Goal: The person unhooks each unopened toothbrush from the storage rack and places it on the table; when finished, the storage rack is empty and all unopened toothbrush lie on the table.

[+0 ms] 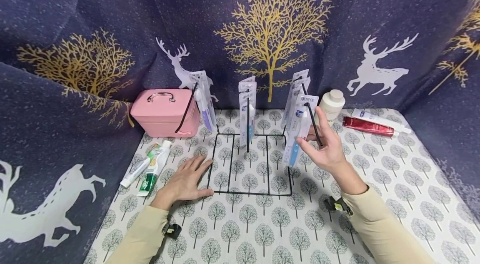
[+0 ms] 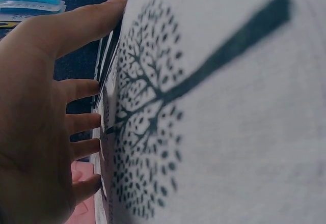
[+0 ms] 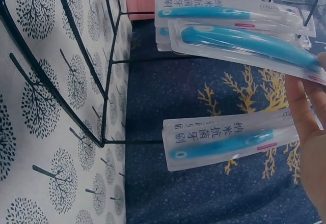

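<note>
My right hand [image 1: 328, 147] pinches the edge of a packaged toothbrush [image 1: 295, 153] with a blue handle, at the front of the black wire rack's right hook. In the right wrist view, the thumb is on the near side of this pack [image 3: 239, 45] and the other fingers are behind it. More toothbrush packs [image 1: 247, 89] hang on the middle hook, and others [image 1: 204, 101] on the left one. My left hand [image 1: 189, 178] lies spread at the left side of the rack's base [image 1: 247, 193], its thumb by the front corner.
A pink case [image 1: 165, 112] stands behind the rack on the left. Two toothpaste tubes [image 1: 153, 170] lie left of my left hand. At the back right are a white bottle [image 1: 331, 103], a red tube [image 1: 367, 126] and a white tube [image 1: 380, 120]. A dark printed cloth hangs behind.
</note>
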Action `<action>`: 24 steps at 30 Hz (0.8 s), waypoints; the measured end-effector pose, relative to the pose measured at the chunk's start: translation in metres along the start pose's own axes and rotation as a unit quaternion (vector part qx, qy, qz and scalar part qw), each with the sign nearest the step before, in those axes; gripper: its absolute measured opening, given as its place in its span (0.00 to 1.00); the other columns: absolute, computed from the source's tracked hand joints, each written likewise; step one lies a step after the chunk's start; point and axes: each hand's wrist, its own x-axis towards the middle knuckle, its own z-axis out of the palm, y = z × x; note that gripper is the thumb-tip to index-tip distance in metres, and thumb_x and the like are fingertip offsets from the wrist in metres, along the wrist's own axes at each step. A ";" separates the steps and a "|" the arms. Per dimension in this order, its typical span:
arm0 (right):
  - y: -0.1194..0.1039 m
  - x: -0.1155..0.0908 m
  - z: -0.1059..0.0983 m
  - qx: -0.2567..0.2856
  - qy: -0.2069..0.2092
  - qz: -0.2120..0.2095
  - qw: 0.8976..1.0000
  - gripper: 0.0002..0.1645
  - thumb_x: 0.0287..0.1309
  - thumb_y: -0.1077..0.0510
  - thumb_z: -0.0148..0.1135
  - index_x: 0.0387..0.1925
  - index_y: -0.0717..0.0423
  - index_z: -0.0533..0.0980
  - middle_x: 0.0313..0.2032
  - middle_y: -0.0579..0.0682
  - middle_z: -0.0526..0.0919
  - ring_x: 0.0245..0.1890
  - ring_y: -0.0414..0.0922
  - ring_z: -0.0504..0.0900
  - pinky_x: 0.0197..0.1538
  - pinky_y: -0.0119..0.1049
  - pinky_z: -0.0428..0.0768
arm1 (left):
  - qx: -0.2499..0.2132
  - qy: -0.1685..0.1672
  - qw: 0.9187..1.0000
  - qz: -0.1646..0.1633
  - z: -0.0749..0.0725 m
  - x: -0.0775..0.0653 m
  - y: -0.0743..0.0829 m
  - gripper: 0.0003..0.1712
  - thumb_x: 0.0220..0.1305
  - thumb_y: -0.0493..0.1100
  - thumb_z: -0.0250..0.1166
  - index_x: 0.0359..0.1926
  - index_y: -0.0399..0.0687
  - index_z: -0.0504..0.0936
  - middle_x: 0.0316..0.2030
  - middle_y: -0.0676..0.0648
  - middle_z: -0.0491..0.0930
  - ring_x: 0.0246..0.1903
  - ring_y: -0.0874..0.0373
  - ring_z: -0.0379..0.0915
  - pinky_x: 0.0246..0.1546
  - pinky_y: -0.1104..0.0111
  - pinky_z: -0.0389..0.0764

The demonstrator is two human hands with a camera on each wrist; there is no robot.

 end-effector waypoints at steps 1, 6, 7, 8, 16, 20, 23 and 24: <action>-0.001 -0.001 0.000 0.002 -0.003 0.003 1.000 0.49 0.41 0.75 0.64 0.62 0.79 0.47 0.30 0.77 0.77 0.29 0.45 0.83 0.32 0.27 0.82 | 0.001 0.000 1.000 0.001 0.001 0.000 0.000 0.57 0.43 0.78 0.55 0.70 0.58 0.51 0.69 0.43 0.49 0.67 0.43 0.45 0.64 0.43 0.50; -0.006 -0.005 -0.002 0.015 -0.013 0.019 1.000 0.49 0.39 0.77 0.63 0.61 0.81 0.46 0.31 0.77 0.76 0.30 0.46 0.83 0.32 0.30 0.83 | 0.004 0.000 1.000 0.001 0.003 0.000 -0.001 0.57 0.43 0.78 0.55 0.70 0.58 0.51 0.70 0.43 0.49 0.67 0.43 0.45 0.64 0.43 0.50; -0.006 -0.006 -0.002 0.019 -0.013 0.023 0.999 0.49 0.39 0.78 0.63 0.61 0.81 0.46 0.31 0.76 0.77 0.30 0.46 0.83 0.32 0.31 0.83 | 0.005 0.000 1.000 0.002 0.003 0.000 -0.001 0.57 0.43 0.78 0.55 0.70 0.58 0.51 0.69 0.43 0.49 0.67 0.42 0.45 0.64 0.43 0.50; -0.006 -0.008 -0.003 0.025 -0.014 0.028 0.999 0.49 0.38 0.78 0.63 0.61 0.82 0.46 0.30 0.76 0.77 0.30 0.46 0.83 0.32 0.31 0.83 | 0.004 0.000 1.000 0.001 0.003 0.000 -0.001 0.57 0.43 0.78 0.55 0.70 0.58 0.51 0.70 0.43 0.49 0.67 0.42 0.45 0.64 0.43 0.50; -0.003 -0.023 -0.008 0.074 -0.012 0.030 0.997 0.50 0.40 0.78 0.64 0.62 0.81 0.46 0.34 0.71 0.80 0.33 0.47 0.83 0.34 0.32 0.83 | 0.001 -0.009 1.000 -0.001 -0.001 0.000 0.002 0.57 0.43 0.78 0.56 0.70 0.57 0.51 0.70 0.42 0.48 0.67 0.42 0.45 0.64 0.43 0.50; -0.013 -0.020 -0.008 0.067 -0.016 0.019 0.997 0.47 0.43 0.75 0.64 0.60 0.83 0.46 0.36 0.72 0.80 0.34 0.46 0.83 0.33 0.31 0.83 | 0.001 -0.011 1.000 -0.004 -0.001 0.000 0.002 0.57 0.43 0.78 0.56 0.70 0.58 0.50 0.70 0.43 0.48 0.68 0.42 0.45 0.65 0.43 0.49; -0.022 -0.017 -0.007 0.061 -0.020 0.021 0.998 0.46 0.43 0.75 0.63 0.59 0.84 0.47 0.35 0.71 0.80 0.34 0.46 0.84 0.33 0.31 0.83 | -0.001 -0.008 1.000 -0.005 0.000 0.000 0.002 0.57 0.43 0.78 0.56 0.70 0.57 0.50 0.70 0.43 0.48 0.67 0.41 0.45 0.65 0.43 0.49; -0.024 -0.016 -0.007 0.062 -0.023 0.024 0.998 0.46 0.44 0.75 0.63 0.60 0.84 0.47 0.36 0.71 0.80 0.34 0.46 0.84 0.33 0.31 0.83 | -0.002 -0.005 1.000 -0.004 0.000 0.000 0.001 0.57 0.43 0.78 0.56 0.70 0.57 0.50 0.70 0.42 0.48 0.67 0.41 0.45 0.65 0.43 0.49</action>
